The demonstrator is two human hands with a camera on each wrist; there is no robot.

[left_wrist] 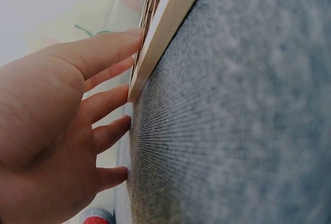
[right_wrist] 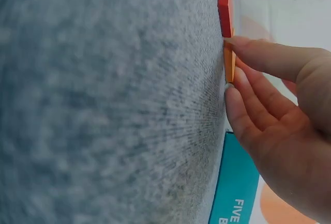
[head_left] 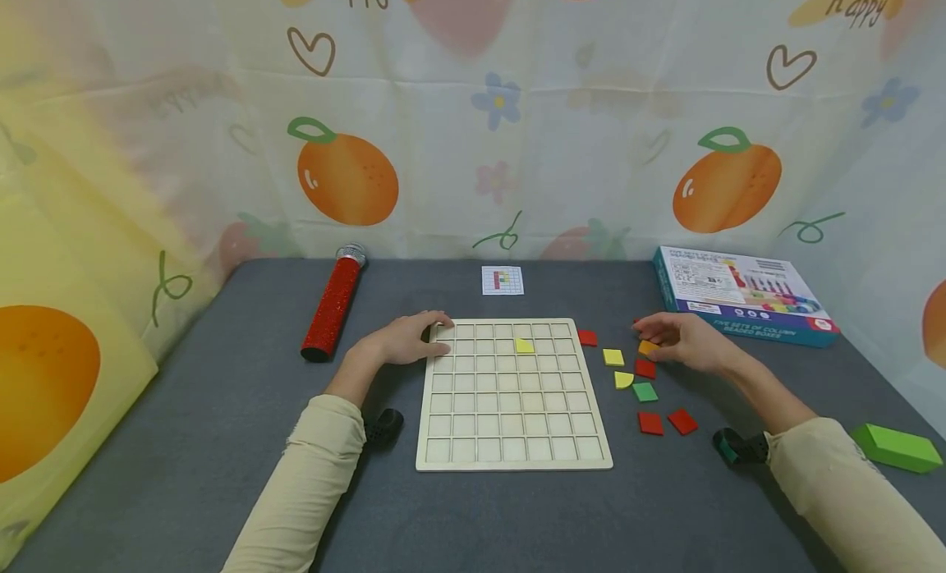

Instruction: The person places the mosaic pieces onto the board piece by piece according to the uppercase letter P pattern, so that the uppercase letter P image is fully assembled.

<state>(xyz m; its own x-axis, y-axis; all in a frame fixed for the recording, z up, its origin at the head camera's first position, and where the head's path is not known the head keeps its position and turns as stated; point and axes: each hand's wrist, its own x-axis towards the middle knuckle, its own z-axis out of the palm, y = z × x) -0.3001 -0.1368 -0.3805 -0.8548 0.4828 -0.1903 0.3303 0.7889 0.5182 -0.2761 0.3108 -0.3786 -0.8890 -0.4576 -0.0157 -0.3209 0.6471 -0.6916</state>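
My left hand (head_left: pixel 405 337) rests at the upper left corner of a pale wooden grid board (head_left: pixel 514 466). In the left wrist view its thumb lies on the board's edge, with the fingers nearly straight and spread along the corner. One yellow square tile (head_left: pixel 524 346) sits in a cell near the board's top. Right of the board, my right hand (head_left: pixel 691 341) pinches an orange tile (right_wrist: pixel 228 61) between thumb and fingertips, low at the table. A red tile (head_left: pixel 645 369) lies just beside it. Nearby are a yellow square (head_left: pixel 613 357), a yellow rounded tile (head_left: pixel 624 380) and a green tile (head_left: pixel 645 391).
More red tiles (head_left: pixel 650 424) lie nearer me. Behind the board is a small card with a coloured grid pattern (head_left: pixel 502 281). A red glittery microphone (head_left: pixel 332 310) lies left, a printed box (head_left: pixel 742 298) back right, a green block (head_left: pixel 896 448) far right.
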